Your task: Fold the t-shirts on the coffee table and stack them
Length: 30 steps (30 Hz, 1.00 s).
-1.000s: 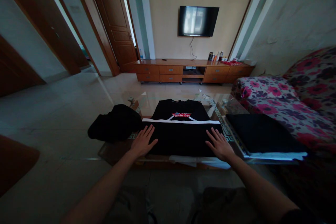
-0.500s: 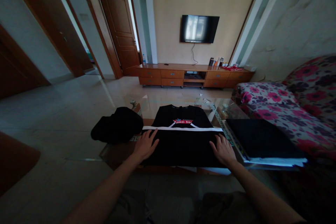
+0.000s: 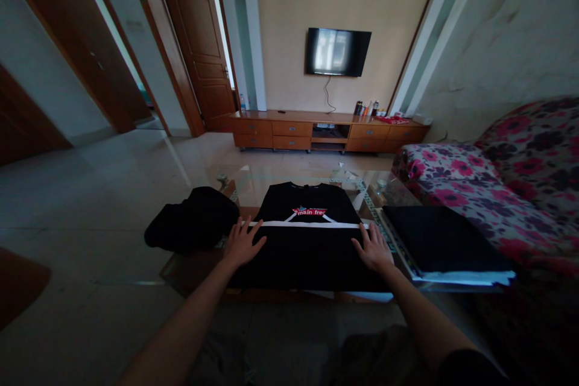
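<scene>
Under left hand (image 3: 243,244) and right hand (image 3: 374,247) lies a black shirt (image 3: 310,247).

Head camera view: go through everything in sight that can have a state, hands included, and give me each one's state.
Black shirt: laid flat, print up, lower part apparently folded over
Left hand: open, palm down on the shirt
Right hand: open, palm down on the shirt
Black bundle: crumpled
Dark cloth pile: folded, stacked
Television: apparently off, reflecting light
Wooden door: open
Cabinet drawers: shut

Living room — flowered sofa (image 3: 479,196), television (image 3: 338,52)
</scene>
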Available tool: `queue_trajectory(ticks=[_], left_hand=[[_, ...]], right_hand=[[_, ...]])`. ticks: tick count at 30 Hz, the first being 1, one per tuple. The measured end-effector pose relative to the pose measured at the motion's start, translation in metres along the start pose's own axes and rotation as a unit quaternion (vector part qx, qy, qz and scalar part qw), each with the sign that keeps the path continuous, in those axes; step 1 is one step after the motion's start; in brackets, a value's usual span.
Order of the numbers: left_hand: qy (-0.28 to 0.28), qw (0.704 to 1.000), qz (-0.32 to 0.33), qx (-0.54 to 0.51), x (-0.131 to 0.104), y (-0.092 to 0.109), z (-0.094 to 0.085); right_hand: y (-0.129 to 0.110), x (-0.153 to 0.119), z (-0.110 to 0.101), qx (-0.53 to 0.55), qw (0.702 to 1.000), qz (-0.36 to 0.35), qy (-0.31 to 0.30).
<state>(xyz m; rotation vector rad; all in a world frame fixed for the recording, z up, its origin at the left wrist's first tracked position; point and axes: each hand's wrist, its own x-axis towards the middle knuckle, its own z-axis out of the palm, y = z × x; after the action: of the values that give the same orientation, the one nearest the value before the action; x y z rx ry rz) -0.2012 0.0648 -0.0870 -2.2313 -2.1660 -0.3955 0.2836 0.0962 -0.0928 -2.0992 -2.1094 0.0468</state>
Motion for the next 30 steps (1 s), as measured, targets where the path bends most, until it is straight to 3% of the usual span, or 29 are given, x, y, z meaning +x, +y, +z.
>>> queue_trajectory(ticks=[3,7,13,16,20,30], left_hand=[[-0.013,0.999,-0.048,-0.006,-0.001,-0.004,0.003],[-0.025,0.995,-0.085,-0.040,0.008,-0.008,0.001],[0.048,0.994,-0.061,-0.070,0.049,0.013,-0.014],[0.054,0.990,-0.106,-0.080,0.076,0.023,-0.015],[0.062,0.975,-0.207,-0.053,0.114,0.026,-0.005],[0.093,0.965,-0.236,-0.071,0.200,0.008,0.034]], right_hand=[[-0.001,-0.002,0.001,0.019,1.000,0.008,0.003],[-0.001,0.009,-0.003,0.058,0.994,0.088,0.026],[-0.020,0.059,-0.019,0.065,0.989,0.104,0.084],[-0.038,0.089,-0.019,0.082,0.986,0.109,0.094],[-0.056,0.131,-0.009,0.103,0.979,0.145,0.101],[-0.059,0.222,0.029,0.138,0.972,0.149,0.119]])
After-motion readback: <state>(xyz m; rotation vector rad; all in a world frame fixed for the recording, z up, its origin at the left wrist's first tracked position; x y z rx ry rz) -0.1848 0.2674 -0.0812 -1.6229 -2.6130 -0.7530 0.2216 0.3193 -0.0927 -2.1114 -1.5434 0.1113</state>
